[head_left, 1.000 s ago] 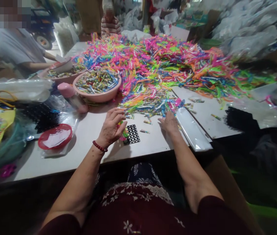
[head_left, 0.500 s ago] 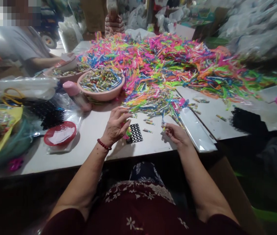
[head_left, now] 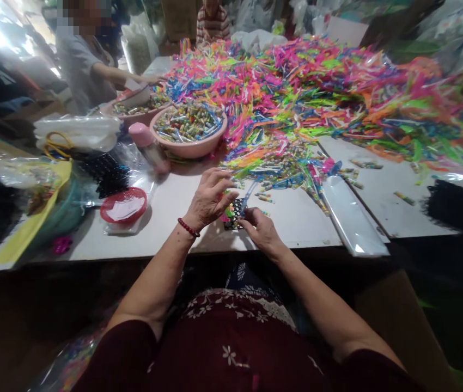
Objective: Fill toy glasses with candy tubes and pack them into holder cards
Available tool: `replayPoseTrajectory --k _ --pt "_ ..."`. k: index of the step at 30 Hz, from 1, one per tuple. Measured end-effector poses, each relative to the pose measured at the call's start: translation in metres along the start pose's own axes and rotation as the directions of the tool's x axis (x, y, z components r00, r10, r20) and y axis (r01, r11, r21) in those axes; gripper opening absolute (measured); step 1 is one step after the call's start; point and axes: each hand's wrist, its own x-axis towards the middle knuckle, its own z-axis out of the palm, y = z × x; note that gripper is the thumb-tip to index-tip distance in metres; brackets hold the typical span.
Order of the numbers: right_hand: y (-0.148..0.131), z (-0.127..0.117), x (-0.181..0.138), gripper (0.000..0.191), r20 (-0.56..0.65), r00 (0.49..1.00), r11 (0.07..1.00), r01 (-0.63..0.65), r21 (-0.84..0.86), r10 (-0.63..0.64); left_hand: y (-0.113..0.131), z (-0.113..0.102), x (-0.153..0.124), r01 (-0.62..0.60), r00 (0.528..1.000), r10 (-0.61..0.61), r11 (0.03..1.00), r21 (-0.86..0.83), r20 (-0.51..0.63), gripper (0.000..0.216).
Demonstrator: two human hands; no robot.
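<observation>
My left hand [head_left: 212, 200] is curled above the table, with small pink and green plastic pieces [head_left: 227, 209] under its fingers and thumb. Close to it, my right hand [head_left: 263, 231] pinches a slim blue plastic piece [head_left: 249, 191] whose free end points up and away from me. Both hands are over a small black perforated plate [head_left: 238, 204], partly hidden by them. Short striped tubes [head_left: 264, 198] lie on the white tabletop [head_left: 292, 218] just beyond my right hand.
A large heap of bright plastic strips [head_left: 280, 81] covers the back. Pink basins [head_left: 186, 148], a pink-capped bottle [head_left: 144, 139] and a red basket [head_left: 144, 209] stand left. Clear plastic sleeves [head_left: 349, 218] lie right. A co-worker [head_left: 78, 65] reaches toward the heap from the left.
My right hand has moved left with the blue piece, from beside the loose tubes to the black plate near my left hand. The whole view has shifted, and the co-worker's arm reaches further forward.
</observation>
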Motion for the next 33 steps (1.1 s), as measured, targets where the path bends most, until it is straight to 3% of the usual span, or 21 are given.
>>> replayPoseTrajectory --k 5,13,17,23,26,30,33 --pt "0.003 0.009 0.005 0.013 0.081 0.994 0.979 0.092 -0.183 -0.078 -0.001 0.001 0.000 0.007 1.000 -0.007 1.000 -0.006 0.009 0.039" --pt "0.011 0.011 0.002 0.010 0.085 0.996 0.978 0.053 -0.203 -0.036 -0.002 0.004 0.001 -0.046 0.997 0.044 0.999 -0.029 -0.065 0.040" --pt "0.003 0.007 0.006 0.008 0.154 0.987 0.952 0.090 -0.293 -0.046 -0.003 0.004 0.000 -0.010 1.000 0.010 1.000 -0.016 -0.023 0.044" --pt "-0.011 0.015 0.010 0.023 0.255 0.965 0.896 0.172 -0.410 -0.069 -0.003 -0.001 0.000 -0.079 0.997 0.079 0.995 -0.067 0.004 0.057" --pt "-0.012 0.017 0.011 0.022 0.237 0.971 0.914 0.133 -0.383 -0.041 0.001 -0.001 0.002 -0.060 0.998 0.061 0.997 -0.049 0.002 0.042" --pt "0.001 -0.011 0.029 0.015 0.238 0.971 0.989 0.021 -0.149 0.015 0.005 -0.002 0.002 0.005 1.000 -0.006 1.000 -0.014 -0.029 0.017" --pt "0.020 -0.045 0.061 0.031 0.012 0.994 0.983 -0.110 -0.147 0.113 0.006 -0.003 0.001 0.022 0.999 -0.023 1.000 -0.013 -0.026 0.013"
